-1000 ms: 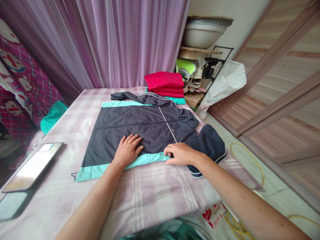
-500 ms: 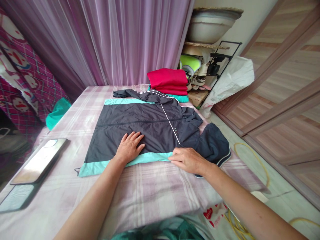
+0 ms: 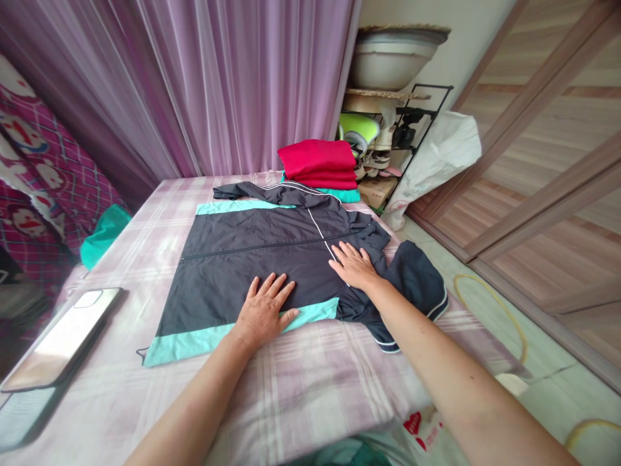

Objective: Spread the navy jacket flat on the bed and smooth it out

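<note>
1. Head view: the left hand point(image 3: 264, 310) lies open, fingers spread, on the navy-and-teal zip jacket point(image 3: 218, 275), its thumb over the teal hem.
2. The right hand point(image 3: 355, 266) lies open and flat on the jacket, holding nothing.
3. The jacket lies spread on a checked pink sheet point(image 3: 310, 395).

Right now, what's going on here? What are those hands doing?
A person has both bare hands flat on a dark navy zip jacket with mint-green bands, spread out on a pink checked cloth. The left hand rests just above the bottom mint band, and the right hand rests beside a white piping line. A stack of folded red clothes sits beyond the jacket, and a phone lies to its left.
</note>
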Demonstrator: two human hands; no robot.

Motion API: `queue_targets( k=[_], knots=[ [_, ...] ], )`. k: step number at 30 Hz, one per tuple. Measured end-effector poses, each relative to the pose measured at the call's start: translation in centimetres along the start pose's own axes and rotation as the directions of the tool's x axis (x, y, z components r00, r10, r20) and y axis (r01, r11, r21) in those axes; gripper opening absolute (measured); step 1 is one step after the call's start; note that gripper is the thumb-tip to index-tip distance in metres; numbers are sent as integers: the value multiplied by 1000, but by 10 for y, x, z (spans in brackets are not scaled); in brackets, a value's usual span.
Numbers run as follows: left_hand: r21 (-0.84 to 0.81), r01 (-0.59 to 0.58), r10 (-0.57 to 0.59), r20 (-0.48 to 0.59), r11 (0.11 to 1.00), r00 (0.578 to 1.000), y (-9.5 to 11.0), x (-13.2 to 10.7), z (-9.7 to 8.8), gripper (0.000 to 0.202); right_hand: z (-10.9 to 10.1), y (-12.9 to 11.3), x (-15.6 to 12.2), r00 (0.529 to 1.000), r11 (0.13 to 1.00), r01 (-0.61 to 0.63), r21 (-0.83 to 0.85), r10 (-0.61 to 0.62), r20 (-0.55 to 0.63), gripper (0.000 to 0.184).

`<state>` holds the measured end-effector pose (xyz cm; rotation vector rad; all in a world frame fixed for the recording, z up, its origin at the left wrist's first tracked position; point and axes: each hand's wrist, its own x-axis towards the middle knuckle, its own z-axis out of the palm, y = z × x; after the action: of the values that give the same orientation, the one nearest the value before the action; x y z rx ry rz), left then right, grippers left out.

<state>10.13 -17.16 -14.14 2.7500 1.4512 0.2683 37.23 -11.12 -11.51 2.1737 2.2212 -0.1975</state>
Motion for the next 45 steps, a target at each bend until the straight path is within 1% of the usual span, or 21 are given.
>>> queue_targets(
  k=[2, 5, 10, 12, 14, 15, 16, 17, 19, 21, 23, 25, 27, 29, 31, 33, 35, 37, 41, 43, 45],
  knots=[
    [-7, -4, 4, -13, 1000, 1000, -2, 0, 2, 63, 8, 9, 2, 998, 1000, -25, -11, 26, 55, 62],
    [-25, -4, 3, -14, 1000, 1000, -3, -1, 3, 63, 11, 16, 3, 999, 1000, -18, -18, 19, 44, 62],
    [-61, 6, -6, 0, 998, 1000, -2, -2, 2, 64, -2, 10, 12, 998, 1000, -10, -17, 11, 59, 61],
    [-79, 12, -11, 12, 997, 1000, -1, -2, 1, 65, -10, 6, 18, 1000, 1000, 4, -13, -4, -23, 60],
    [-96, 18, -16, 21, 995, 1000, -1, -2, 0, 65, -13, 5, 25, 984, 999, 33, -25, -37, -175, 59],
    [-104, 21, -19, 23, 994, 1000, -1, -2, -1, 66, -12, 6, 28, 972, 998, 49, -40, -57, -227, 58],
    [-111, 22, -19, 22, 994, 1000, -1, -2, -2, 65, -10, 10, 31, 969, 997, 54, -53, -65, -237, 58],
    [-121, 21, -19, 20, 992, 1000, -1, -2, -3, 65, -6, 14, 34, 976, 997, 46, -59, -57, -210, 58],
    [-157, 18, -16, 15, 987, 1000, 0, -2, -4, 63, 3, 26, 40, 994, 998, 5, -55, -11, -107, 58],
    [-236, 20, -18, 14, 972, 1000, -1, -2, -6, 57, 12, 37, 45, 998, 998, -42, -44, 40, -47, 58],
    [-365, 40, -43, -2, 930, 999, -3, 0, -8, 49, 18, 44, 49, 997, 998, -50, -39, 48, -54, 59],
    [-515, 83, -124, -45, 853, 991, -12, 1, -9, 44, 22, 47, 51, 997, 998, -40, -39, 38, -66, 59],
    [-610, 146, -271, -117, 779, 955, -29, 0, -10, 42, 24, 48, 51, 996, 998, -32, -45, 28, -85, 59],
    [-601, 236, -434, -206, 763, 877, -54, -4, -14, 39, 26, 48, 51, 994, 998, -28, -53, 22, -105, 59],
    [-488, 363, -540, -293, 794, 789, -83, -11, -19, 36, 27, 48, 51, 993, 998, -27, -60, 20, -112, 59],
    [-310, 507, -591, -331, 804, 735, -110, -21, -24, 35, 27, 48, 50, 993, 998, -25, -58, 18, -114, 59],
    [-166, 640, -657, -300, 750, 692, -128, -30, -29, 39, 27, 47, 50, 993, 998, -18, -54, 12, -120, 59],
    [-90, 715, -711, -242, 694, 660, -136, -36, -32, 43, 26, 47, 49, 992, 999, -13, -53, 6, -125, 59],
    [-49, 761, -757, -163, 647, 633, -140, -36, -37, 46, 27, 46, 49, 991, 998, -7, -55, -1, -137, 58],
    [-46, 787, -784, -149, 615, 603, -147, -32, -41, 47, 27, 46, 49, 989, 998, -10, -55, 2, -146, 57],
    [-47, 816, -812, -144, 576, 565, -158, -28, -47, 48, 26, 45, 48, 989, 998, -16, -54, 8, -145, 57]
  ],
)
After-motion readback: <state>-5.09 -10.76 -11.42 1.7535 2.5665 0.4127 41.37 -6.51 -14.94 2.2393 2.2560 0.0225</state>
